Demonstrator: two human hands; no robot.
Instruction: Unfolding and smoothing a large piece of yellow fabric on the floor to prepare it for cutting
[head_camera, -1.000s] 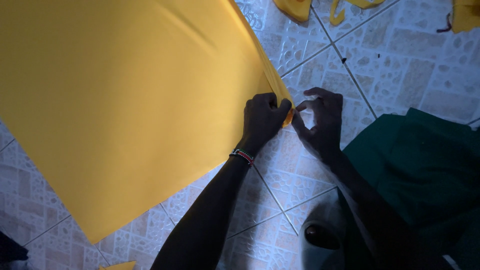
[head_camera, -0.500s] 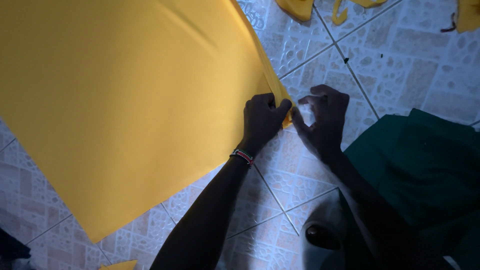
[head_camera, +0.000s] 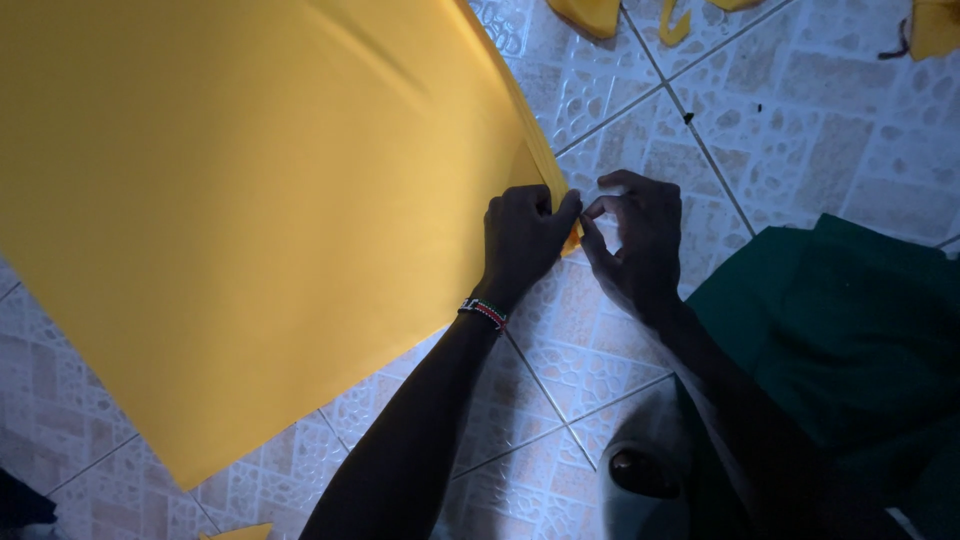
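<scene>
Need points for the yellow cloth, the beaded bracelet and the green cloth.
yellow cloth (head_camera: 250, 200), head view, on the flat middle of the sheet.
beaded bracelet (head_camera: 484, 313), head view, on the band across the left wrist.
green cloth (head_camera: 850, 340), head view, on its middle, beside the right forearm.

The floor (head_camera: 800, 130) is pale patterned tile with grey grout lines running diagonally. Light is dim, brighter toward one o'clock. Yellow scraps (head_camera: 590, 15) lie at twelve o'clock, dark green cloth (head_camera: 860, 340) at four.
</scene>
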